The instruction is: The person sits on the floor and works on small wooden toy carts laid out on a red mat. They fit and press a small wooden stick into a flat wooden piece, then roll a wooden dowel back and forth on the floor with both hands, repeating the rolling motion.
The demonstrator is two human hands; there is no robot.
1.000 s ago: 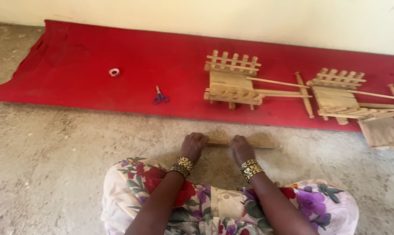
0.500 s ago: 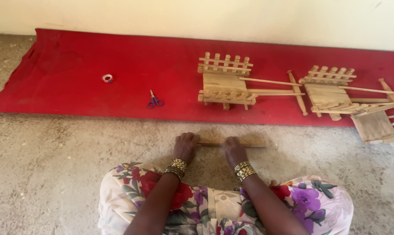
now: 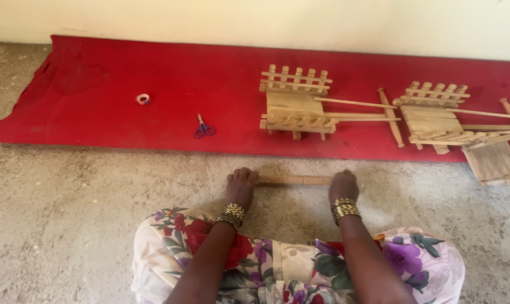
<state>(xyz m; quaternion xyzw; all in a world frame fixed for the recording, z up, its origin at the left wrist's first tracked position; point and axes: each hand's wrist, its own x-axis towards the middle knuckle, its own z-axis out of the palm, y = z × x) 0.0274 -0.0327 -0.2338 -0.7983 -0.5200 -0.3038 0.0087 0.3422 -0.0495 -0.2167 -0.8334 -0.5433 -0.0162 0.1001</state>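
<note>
Both grips press a thin wooden strip (image 3: 293,180) to the floor (image 3: 69,214): left hand (image 3: 242,186), right hand (image 3: 343,186) at its ends; I judge it light, stiff, snappable.

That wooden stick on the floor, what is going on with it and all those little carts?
A seated person presses a thin wooden stick flat against the concrete floor, the left hand on one end and the right hand on the other. Beyond it, on a red mat, stand two small wooden carts, small scissors and a tape roll.
</note>
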